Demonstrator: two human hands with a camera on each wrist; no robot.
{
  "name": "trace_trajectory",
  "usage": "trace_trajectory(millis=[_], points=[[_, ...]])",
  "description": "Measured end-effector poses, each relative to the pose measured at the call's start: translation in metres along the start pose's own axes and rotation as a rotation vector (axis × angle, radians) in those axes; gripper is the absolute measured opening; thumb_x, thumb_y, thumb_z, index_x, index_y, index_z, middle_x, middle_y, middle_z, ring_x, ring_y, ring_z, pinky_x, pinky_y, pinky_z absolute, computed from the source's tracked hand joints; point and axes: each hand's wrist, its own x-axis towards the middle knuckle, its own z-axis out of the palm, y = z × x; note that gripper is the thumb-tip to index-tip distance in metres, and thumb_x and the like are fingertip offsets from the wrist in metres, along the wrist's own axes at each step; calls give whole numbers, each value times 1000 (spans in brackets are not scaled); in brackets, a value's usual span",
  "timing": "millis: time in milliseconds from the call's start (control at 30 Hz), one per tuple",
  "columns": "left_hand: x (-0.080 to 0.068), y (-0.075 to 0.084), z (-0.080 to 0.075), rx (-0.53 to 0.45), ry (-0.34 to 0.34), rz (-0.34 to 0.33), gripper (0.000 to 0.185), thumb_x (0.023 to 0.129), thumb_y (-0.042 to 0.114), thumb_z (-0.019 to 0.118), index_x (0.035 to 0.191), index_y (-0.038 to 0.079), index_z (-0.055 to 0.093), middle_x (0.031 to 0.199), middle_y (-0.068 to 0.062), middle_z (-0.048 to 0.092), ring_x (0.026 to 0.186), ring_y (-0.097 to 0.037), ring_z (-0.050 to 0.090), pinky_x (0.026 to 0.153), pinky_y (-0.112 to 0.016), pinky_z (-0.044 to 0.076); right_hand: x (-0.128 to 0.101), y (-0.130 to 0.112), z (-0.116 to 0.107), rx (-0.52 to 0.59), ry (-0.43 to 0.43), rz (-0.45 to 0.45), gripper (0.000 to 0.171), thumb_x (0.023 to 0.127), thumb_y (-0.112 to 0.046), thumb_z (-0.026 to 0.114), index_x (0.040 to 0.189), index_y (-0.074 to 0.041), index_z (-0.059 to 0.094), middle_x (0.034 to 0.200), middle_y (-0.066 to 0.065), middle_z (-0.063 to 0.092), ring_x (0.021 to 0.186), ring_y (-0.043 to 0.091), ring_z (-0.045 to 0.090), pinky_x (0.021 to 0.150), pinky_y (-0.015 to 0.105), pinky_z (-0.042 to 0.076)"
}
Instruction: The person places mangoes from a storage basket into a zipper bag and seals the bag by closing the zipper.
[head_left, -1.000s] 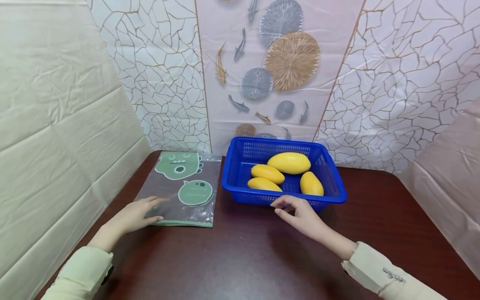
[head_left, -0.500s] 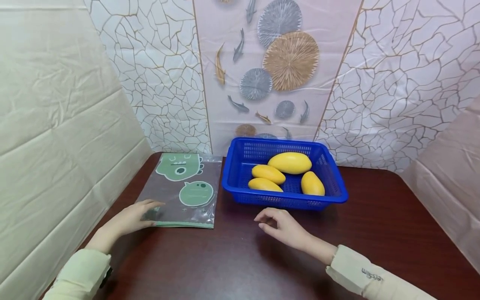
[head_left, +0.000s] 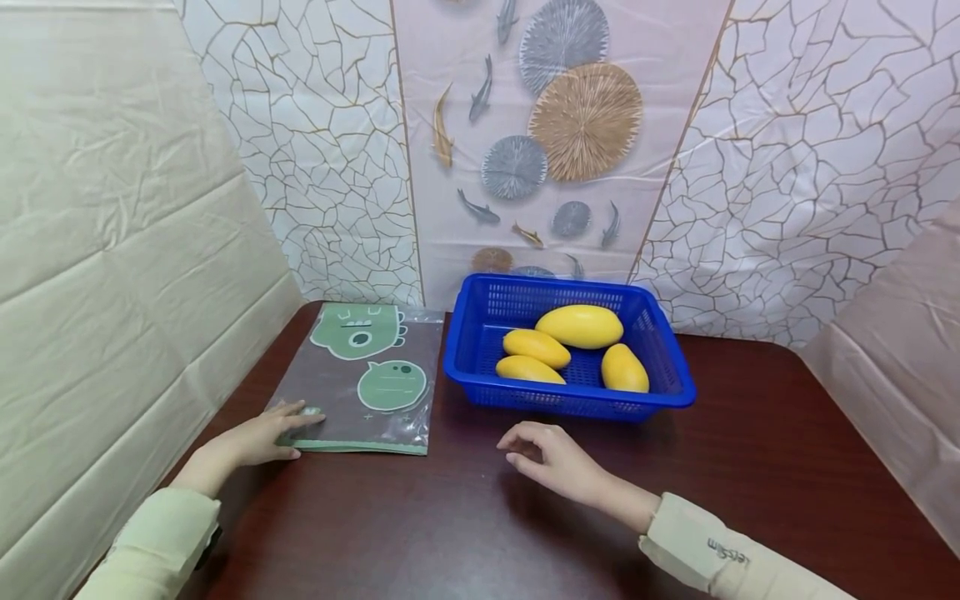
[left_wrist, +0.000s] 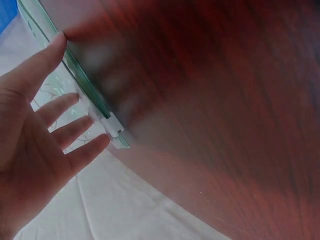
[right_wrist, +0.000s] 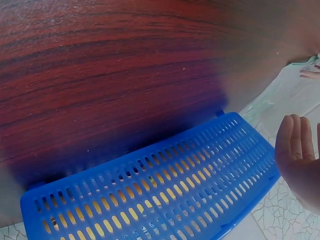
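A clear zip bag [head_left: 341, 408] with green cartoon prints lies flat on the table's left side. My left hand [head_left: 251, 439] is over its near left corner, fingers spread and fairly straight. In the left wrist view, the fingers lie close to the bag's green zip edge [left_wrist: 87, 85] and its white slider [left_wrist: 114, 125]. Touch or a small gap, I cannot tell. My right hand [head_left: 562, 465] hovers in front of a blue plastic basket [head_left: 570, 402], fingers loosely bent around nothing. Several yellow mangoes [head_left: 579, 326] sit inside the basket.
The dark reddish wooden table [head_left: 420, 533] carries everything. A patterned cloth wall [head_left: 345, 167] closes the back, just behind bag and basket. Pale cloth [head_left: 127, 275] hangs along the left, and more cloth [head_left: 892, 333] along the right.
My right hand has drawn away from the basket's front, leftward and nearer to me. My left hand has shifted slightly left over the bag's corner. Bag, basket and mangoes stay put.
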Motion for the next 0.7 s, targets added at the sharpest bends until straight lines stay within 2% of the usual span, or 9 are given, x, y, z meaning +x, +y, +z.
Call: trace_trajectory(millis=[133,433,600,700], points=[[4,0,0,34,12,50,49,77,13,74,124,7,61,127,-32,52,118,-50,48,93,-57,42,1,-1,1,-8,1,-8,13,87,-5,63,99,-3,66,93,10,68,84,8,61,76,29,53],[7,-4,-6,5,48,131,43,74,17,77,113,3,67,112,-16,67,104,-33,62,85,-41,50,4,0,5,1,-17,1,12,87,-4,62,99,-6,66,94,11,69,85,9,61,77,28,53],[6,-7,-6,-46,64,146,19,78,16,74,94,7,71,96,-7,70,88,-21,65,73,-31,51,7,-2,8,7,-19,-24,12,86,-3,63,98,-5,66,93,12,68,84,10,61,77,28,53],[6,-6,-7,-33,95,123,4,81,16,70,83,12,70,84,1,69,77,-10,62,66,-27,49,8,-2,9,9,-18,-30,12,87,-4,63,98,-5,66,93,12,68,83,9,60,76,29,53]])
